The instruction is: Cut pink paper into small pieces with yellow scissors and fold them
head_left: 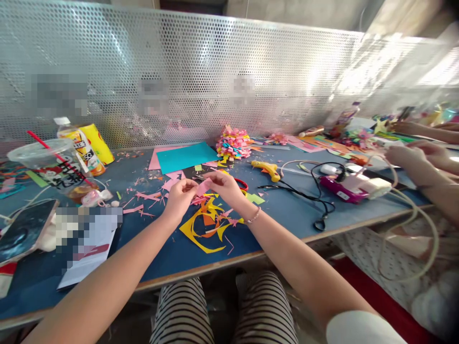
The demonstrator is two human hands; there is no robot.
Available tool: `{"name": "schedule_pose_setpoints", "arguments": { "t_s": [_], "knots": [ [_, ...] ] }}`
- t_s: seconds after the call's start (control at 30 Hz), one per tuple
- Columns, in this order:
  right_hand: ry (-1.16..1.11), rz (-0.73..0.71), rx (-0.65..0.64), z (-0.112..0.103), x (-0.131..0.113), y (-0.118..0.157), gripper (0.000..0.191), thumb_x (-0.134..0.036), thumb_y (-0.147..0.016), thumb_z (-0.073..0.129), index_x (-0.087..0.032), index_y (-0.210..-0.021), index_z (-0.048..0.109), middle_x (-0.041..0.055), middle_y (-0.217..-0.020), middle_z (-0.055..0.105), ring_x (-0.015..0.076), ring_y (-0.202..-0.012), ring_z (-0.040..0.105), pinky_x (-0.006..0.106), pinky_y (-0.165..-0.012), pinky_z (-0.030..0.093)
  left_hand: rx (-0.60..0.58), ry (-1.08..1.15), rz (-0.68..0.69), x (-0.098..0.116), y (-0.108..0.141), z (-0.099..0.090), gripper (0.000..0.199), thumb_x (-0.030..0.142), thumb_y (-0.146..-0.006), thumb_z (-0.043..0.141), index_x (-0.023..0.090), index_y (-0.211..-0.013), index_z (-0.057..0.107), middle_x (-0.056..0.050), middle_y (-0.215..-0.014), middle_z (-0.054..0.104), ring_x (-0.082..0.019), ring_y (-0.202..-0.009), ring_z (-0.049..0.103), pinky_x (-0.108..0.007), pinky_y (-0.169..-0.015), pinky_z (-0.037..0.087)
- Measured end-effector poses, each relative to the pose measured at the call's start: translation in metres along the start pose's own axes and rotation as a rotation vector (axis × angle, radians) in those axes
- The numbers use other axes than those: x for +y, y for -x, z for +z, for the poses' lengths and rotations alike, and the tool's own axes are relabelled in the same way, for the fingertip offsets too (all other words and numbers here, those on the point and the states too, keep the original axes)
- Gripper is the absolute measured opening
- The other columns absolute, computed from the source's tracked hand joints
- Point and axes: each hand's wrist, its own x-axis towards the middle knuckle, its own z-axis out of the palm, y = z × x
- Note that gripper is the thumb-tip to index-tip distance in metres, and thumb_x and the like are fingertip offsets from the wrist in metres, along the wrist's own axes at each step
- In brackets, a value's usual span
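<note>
A small pink paper piece [203,187] is pinched between my two hands above the blue table [158,258]. My left hand [181,197] is closed on its left side, and my right hand [225,187] is closed on its right side. Yellow paper offcuts [191,229] and pink scraps [147,196] lie below and beside the hands. Just behind my right hand, red-handled scissors [242,183] are partly hidden. Farther back are a turquoise sheet [186,156] and a multicoloured paper ball [233,143].
A yellow glue gun [266,170], black cables [304,192] and a purple object [342,189] lie right. At left stand a plastic cup [53,167] and a bottle [81,148], with a phone [27,231] nearer. Another person's hands [416,155] are at far right.
</note>
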Motion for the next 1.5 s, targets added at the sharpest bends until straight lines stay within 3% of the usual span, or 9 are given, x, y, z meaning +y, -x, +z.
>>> {"name": "schedule_pose_setpoints", "arguments": {
  "t_s": [0.17,0.33,0.53,0.83,1.1,1.3,1.5],
  "knots": [
    [-0.246,0.077,-0.006,-0.001,-0.004,0.002,0.021,-0.025,-0.072,0.055,-0.020,-0.089,0.066,0.0017,-0.086,0.061,0.0099,-0.070,0.056,0.021,-0.060,0.046,0.040,0.130,-0.039,0.004,0.002,0.003,0.017,0.027,-0.063,0.063,0.017,-0.074,0.055,0.001,-0.064,0.056,-0.010,-0.056,0.053,-0.022,-0.055,0.043],
    [-0.404,0.150,-0.054,-0.001,-0.006,0.004,0.022,-0.027,-0.073,0.055,-0.020,-0.090,0.066,0.0017,-0.082,0.062,0.0110,-0.070,0.058,0.025,-0.066,0.050,0.026,0.297,-0.157,0.010,0.005,0.005,0.020,0.025,-0.057,0.066,0.016,-0.071,0.054,0.003,-0.061,0.054,-0.008,-0.052,0.050,-0.021,-0.051,0.042],
    [-0.265,0.123,-0.033,0.001,-0.003,0.003,0.026,-0.017,-0.070,0.051,-0.019,-0.092,0.064,0.0019,-0.084,0.064,0.0113,-0.072,0.060,0.025,-0.066,0.051,-0.004,0.315,-0.197,0.011,0.006,0.007,0.023,0.027,-0.055,0.069,0.016,-0.070,0.056,0.002,-0.063,0.057,-0.009,-0.056,0.054,-0.022,-0.055,0.046],
    [0.174,-0.066,0.005,0.003,0.000,0.001,0.021,-0.015,-0.069,0.051,-0.016,-0.087,0.062,0.0031,-0.080,0.063,0.0125,-0.069,0.056,0.025,-0.062,0.045,-0.090,0.013,-0.085,0.010,0.008,0.005,0.028,0.039,-0.061,0.068,0.015,-0.072,0.060,-0.002,-0.065,0.061,-0.015,-0.062,0.059,-0.027,-0.060,0.048],
    [0.047,-0.053,-0.015,0.003,0.002,0.000,0.030,-0.021,-0.068,0.057,-0.016,-0.098,0.056,0.0047,-0.086,0.061,0.0133,-0.074,0.056,0.026,-0.063,0.044,-0.055,0.229,-0.143,0.010,0.006,0.005,0.023,0.030,-0.060,0.066,0.015,-0.077,0.060,-0.002,-0.071,0.063,-0.014,-0.063,0.060,-0.030,-0.064,0.052],
    [0.014,0.034,-0.041,0.004,0.001,0.001,0.016,-0.027,-0.069,0.058,-0.016,-0.079,0.054,-0.0023,-0.063,0.052,0.0096,-0.055,0.049,0.024,-0.052,0.039,0.070,0.402,-0.219,0.016,0.007,0.007,0.022,0.025,-0.055,0.068,0.014,-0.070,0.057,0.001,-0.067,0.059,-0.011,-0.062,0.058,-0.028,-0.063,0.052],
    [0.072,-0.084,0.025,0.001,0.000,0.000,0.010,-0.019,-0.071,0.053,-0.018,-0.077,0.061,0.0007,-0.071,0.058,0.0129,-0.067,0.054,0.027,-0.064,0.044,0.063,0.370,-0.218,0.016,0.007,0.007,0.022,0.021,-0.054,0.067,0.016,-0.074,0.059,-0.001,-0.076,0.063,-0.012,-0.069,0.060,-0.025,-0.065,0.050]
  ]
}}
